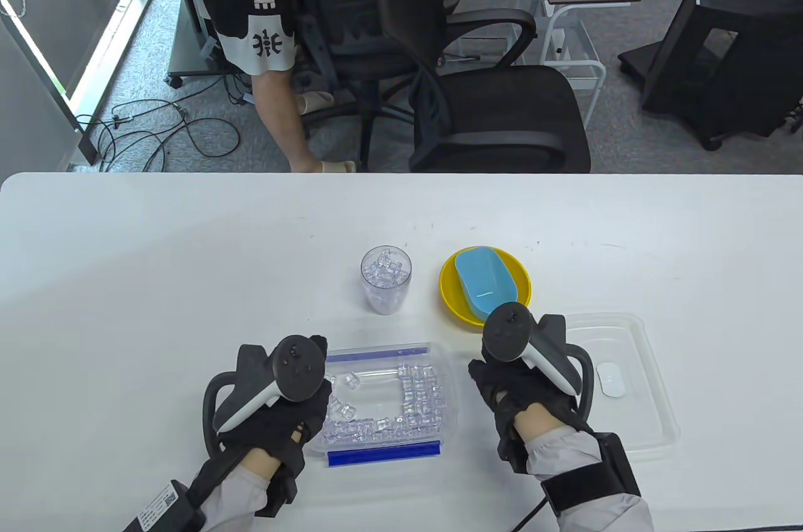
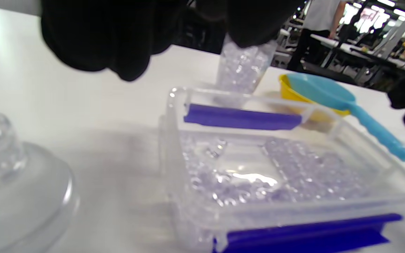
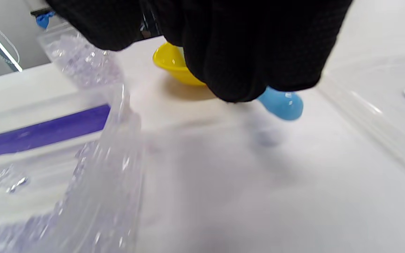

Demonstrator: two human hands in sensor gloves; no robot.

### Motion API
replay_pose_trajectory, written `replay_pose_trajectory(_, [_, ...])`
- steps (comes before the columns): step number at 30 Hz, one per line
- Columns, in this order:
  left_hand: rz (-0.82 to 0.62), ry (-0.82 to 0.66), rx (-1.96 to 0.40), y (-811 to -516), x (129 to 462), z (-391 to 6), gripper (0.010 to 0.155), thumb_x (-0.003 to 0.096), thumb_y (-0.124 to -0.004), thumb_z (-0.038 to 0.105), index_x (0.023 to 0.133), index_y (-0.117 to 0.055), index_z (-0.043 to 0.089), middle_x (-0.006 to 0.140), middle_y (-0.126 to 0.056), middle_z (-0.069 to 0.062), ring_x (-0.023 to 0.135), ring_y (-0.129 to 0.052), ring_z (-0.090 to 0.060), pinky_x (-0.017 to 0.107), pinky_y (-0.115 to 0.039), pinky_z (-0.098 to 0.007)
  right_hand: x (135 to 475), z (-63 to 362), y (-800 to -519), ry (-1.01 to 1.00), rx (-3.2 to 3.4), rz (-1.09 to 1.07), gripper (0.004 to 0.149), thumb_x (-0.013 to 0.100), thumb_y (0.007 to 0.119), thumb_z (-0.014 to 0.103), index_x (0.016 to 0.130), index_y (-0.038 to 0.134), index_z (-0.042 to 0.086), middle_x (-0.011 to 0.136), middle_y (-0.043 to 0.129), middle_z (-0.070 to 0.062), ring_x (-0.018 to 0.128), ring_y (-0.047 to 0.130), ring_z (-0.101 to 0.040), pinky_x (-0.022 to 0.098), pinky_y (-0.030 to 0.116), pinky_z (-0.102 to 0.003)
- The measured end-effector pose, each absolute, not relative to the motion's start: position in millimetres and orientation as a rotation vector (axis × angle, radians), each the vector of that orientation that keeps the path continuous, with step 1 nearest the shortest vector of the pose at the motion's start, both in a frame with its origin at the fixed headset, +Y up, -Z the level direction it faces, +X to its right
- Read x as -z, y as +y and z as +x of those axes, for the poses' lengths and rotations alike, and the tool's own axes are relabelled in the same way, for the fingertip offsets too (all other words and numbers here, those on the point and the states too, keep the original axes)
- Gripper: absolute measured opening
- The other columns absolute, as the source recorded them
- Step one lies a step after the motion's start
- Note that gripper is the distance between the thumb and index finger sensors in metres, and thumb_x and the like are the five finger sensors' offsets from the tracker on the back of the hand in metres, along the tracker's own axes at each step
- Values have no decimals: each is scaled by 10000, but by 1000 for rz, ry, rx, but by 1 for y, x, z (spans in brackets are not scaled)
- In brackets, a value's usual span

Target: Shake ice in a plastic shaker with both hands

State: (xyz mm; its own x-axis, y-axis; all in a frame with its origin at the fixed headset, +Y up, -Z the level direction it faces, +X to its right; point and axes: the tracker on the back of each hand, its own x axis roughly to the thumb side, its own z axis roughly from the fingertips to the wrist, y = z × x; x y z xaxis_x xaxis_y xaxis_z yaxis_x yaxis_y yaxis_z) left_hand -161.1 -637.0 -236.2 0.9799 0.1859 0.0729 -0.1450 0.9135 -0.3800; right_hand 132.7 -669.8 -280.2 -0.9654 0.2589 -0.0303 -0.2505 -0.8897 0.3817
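I find the clear plastic shaker cup [image 1: 386, 279] standing upright near table centre, loaded with ice cubes [image 1: 386, 269], its mouth uncovered and neither hand touching it. At its 3 o'clock, close by, sits a yellow bowl [image 1: 450, 297] carrying a blue scoop [image 1: 484, 280], whose handle runs out toward 5 o'clock. At the cup's 6 o'clock lies an open clear ice tray [image 1: 446, 397] with blue clips, ice lining its right and near sides. My left hand [image 1: 276, 409] hovers at the tray's 9 o'clock edge; I cannot tell whether its fingers [image 2: 118, 45] are curled or spread, and nothing shows in them. My right hand [image 1: 524, 384] hangs at the tray's 3 o'clock, over the scoop handle's end; finger state cannot be determined. A clear container lid [image 1: 646, 381] rests at 3 o'clock of the right hand. The left wrist view shows a clear domed cap [image 2: 9, 168] on the table, well left of the tray.
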Motion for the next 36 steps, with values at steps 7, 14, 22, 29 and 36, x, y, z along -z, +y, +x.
replay_pose_trajectory(7, [-512,-180,-96,-669,275,-141,641,642,-701,269,1203,-398,199,1213,-472,-222,1068,-585,-471,680,-669,-657,267,113,-707,752,-2815,54,691,521,759,389,1010,515,-33,849,836,-266,589,978,-389,399,874,-502])
replay_pose_trajectory(14, [-380,-134,124,-688,287,-133,537,600,-760,198,1126,-652,226,1051,-816,-178,820,-955,-337,559,-873,-476,263,112,-714,727,-2696,-6,619,533,721,336,996,536,-32,772,893,-217,457,1006,-284,305,891,-398])
replay_pose_trajectory(22, [-389,-111,84,-693,296,-139,488,584,-762,169,1066,-757,241,945,-905,-188,693,-999,-283,526,-894,-439,260,108,-720,737,-2596,-70,585,538,696,276,975,520,-70,739,905,-258,443,1037,-292,280,920,-381])
replay_pose_trajectory(29, [-298,-133,105,-687,286,-138,476,560,-788,167,1034,-799,214,895,-954,-194,632,-1038,-279,486,-927,-417,262,111,-720,743,-2565,-155,564,525,715,274,957,588,-66,665,935,-263,394,1041,-267,257,922,-367])
replay_pose_trajectory(36, [-314,-136,50,-652,266,-152,480,537,-810,188,1015,-823,140,822,-998,-208,551,-1063,-275,422,-942,-403,279,114,-689,605,-2603,-191,563,520,732,326,956,641,-19,683,934,-242,433,1037,-271,305,912,-408])
